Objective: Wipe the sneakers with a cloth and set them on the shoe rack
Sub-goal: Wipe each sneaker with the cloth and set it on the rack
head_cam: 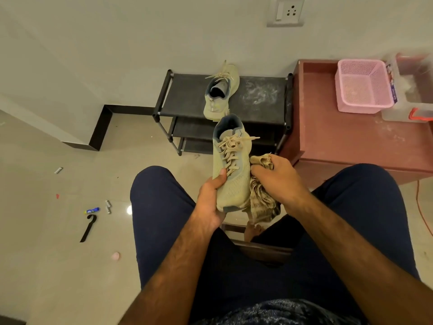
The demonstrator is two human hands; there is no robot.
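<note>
Gripped a beige knit sneaker (232, 170) by its forefoot in the left hand (212, 198): thumb (221, 175) across the upper beside the laces, fingers wrapped under the sole and clamped on the shoe. Held it laces up, toe toward the body, heel opening pointing away past the fingertips.

Bunched a beige patterned cloth (262, 202) in the right hand (278, 178), fingers (259, 171) curled tight round it and touching the sneaker's right side just beside the laces. Saw one tuft of cloth poking out above those fingers, the rest hanging below the palm against the shoe's toe end.

Logged the second sneaker (221, 92) well beyond both sets of fingers, on the top shelf of the black shoe rack (187, 95), toe to the wall, heel at the front edge, laces loose. Noted pale dusty smears on that shelf, right of the shoe.

Noted a reddish-brown desk (351, 141) beyond and right of the right-hand fingers, carrying a pink mesh basket (363, 87) and, just beside it, a clear plastic box (398, 112).

Spotted on the tiled floor (46, 254), well left of the left-hand fingers: small batteries (107, 206), a blue tube (93, 210), a black strap (87, 227). Saw a wall socket (285, 11) high above the rack.
</note>
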